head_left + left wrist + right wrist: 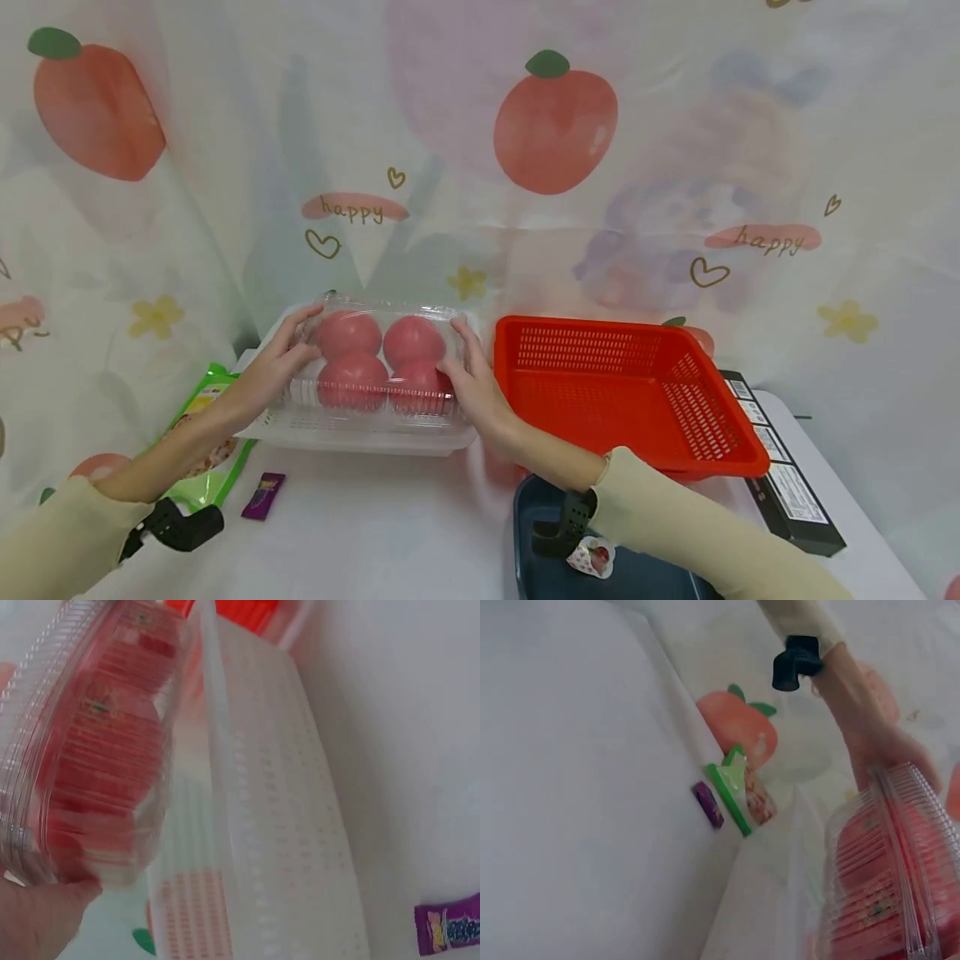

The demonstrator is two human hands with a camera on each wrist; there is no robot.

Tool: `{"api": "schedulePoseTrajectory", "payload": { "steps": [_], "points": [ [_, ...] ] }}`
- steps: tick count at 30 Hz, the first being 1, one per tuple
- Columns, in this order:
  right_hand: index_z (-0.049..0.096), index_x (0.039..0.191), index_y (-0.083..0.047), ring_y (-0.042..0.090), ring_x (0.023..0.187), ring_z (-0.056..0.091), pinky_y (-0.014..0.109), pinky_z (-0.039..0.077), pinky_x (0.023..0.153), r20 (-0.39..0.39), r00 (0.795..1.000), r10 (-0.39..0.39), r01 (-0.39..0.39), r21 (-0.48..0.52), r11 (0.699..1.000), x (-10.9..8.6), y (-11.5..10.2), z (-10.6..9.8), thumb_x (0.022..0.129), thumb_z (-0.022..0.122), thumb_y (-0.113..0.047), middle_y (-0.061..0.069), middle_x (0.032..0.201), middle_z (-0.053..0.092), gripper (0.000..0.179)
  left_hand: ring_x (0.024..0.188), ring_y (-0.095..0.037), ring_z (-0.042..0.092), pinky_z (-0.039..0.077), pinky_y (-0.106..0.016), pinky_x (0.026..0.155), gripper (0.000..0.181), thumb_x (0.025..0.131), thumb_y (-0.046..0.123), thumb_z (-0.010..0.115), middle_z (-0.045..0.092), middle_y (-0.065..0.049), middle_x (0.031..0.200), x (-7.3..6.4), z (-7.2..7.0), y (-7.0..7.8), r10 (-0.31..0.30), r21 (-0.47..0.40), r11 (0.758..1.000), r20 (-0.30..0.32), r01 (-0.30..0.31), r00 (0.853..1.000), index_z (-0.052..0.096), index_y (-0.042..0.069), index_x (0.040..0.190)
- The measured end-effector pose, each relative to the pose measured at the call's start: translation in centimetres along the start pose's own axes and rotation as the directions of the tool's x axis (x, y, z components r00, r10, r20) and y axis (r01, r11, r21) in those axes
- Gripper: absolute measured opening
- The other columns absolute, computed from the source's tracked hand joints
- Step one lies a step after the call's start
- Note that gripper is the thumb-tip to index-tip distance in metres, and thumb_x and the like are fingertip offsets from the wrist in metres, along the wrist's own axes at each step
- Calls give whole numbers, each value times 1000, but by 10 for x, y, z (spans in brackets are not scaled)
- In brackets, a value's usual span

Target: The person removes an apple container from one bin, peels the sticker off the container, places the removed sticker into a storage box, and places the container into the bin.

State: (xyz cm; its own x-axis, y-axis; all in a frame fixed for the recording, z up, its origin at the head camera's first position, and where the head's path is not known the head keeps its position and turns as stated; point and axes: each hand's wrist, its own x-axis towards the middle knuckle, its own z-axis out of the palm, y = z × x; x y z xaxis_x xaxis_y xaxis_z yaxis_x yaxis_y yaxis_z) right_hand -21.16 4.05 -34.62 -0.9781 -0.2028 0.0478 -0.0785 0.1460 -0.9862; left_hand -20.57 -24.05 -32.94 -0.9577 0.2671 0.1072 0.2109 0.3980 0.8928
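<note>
Both hands hold a clear plastic clamshell box point(306, 392) with several round red tomatoes point(348, 333) inside. My left hand point(288, 346) grips its left end, and the thumb shows against the box in the left wrist view. At the other end my right hand point(477, 387) grips the box, thumb toward its front. Below the box is a white perforated plastic basket point(360, 437). In the left wrist view the box point(161, 825) is tilted beside the basket's wall point(277, 802), its lower side raised above the rim.
To the right stands a red plastic basket point(585, 332), with a long black box point(813, 533) beside it. A dark blue tray point(536, 500) holding a small white-and-red packet point(592, 557) lies under my right forearm. On the left are a green food bag point(202, 487) and a small purple packet point(263, 496).
</note>
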Motion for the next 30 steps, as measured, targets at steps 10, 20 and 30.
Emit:
{"api": "schedulePoseTrajectory", "payload": {
  "steps": [10,20,30],
  "points": [
    [31,149,-23,31,136,35,49,36,107,-37,993,112,-112,13,994,35,24,5,91,47,-20,10,157,30,60,125,-30,43,36,-47,109,66,102,27,39,37,-22,143,32,-7,-38,-84,24,996,112,81,990,4,20,158],
    [31,147,-10,35,141,32,53,23,118,-54,994,95,-101,-117,988,56,35,23,95,49,-19,20,153,34,55,139,-46,35,37,-60,107,77,100,35,52,24,-29,155,46,-28,-53,-107,190,980,226,64,968,6,12,157],
    [30,145,-9,39,137,36,56,28,115,-1,993,118,-117,-148,982,65,51,26,94,55,-15,23,150,36,57,135,-53,34,44,-57,101,78,97,28,58,15,-28,157,58,-32,-63,-135,241,969,309,59,941,13,4,155]
  ]
}}
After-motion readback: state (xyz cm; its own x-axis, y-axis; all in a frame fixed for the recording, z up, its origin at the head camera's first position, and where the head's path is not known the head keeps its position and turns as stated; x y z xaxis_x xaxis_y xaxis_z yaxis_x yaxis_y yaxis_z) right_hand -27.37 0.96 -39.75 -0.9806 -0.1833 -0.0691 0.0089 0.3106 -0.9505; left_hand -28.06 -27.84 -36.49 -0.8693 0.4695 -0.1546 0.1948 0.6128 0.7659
